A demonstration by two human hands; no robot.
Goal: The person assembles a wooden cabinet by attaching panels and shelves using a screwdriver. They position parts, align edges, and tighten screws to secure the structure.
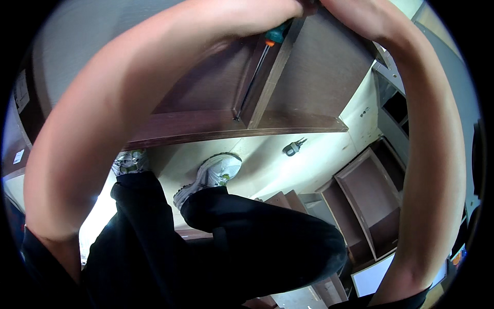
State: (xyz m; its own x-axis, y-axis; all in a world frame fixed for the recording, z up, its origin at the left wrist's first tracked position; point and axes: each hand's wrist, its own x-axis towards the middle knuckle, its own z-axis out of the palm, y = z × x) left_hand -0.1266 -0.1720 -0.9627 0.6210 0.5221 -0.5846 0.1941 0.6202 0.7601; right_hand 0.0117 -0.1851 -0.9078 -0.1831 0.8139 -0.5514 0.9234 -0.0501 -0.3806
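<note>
My left hand point(286, 11) and my right hand point(335, 6) come close together at the top edge, where the picture cuts them off and their fingers are hidden. Just under my left hand shows the green handle of a screwdriver point(277, 33) with an orange collar. Its long metal shaft slants down along a divider, and the tip is at the inner corner where the divider meets the front rail. Which hand grips the handle does not show. The brown wooden furniture frame point(315, 122) has flat panels on both sides of that divider.
A dark grey tool with a pronged end point(293, 148) lies on the pale floor near my shoe point(217, 170). To the right, brown drawer-like boxes point(371, 186) stand stacked beside grey cabinet parts point(391, 77). A white panel point(371, 278) leans below them. My dark-trousered legs are under the frame's edge.
</note>
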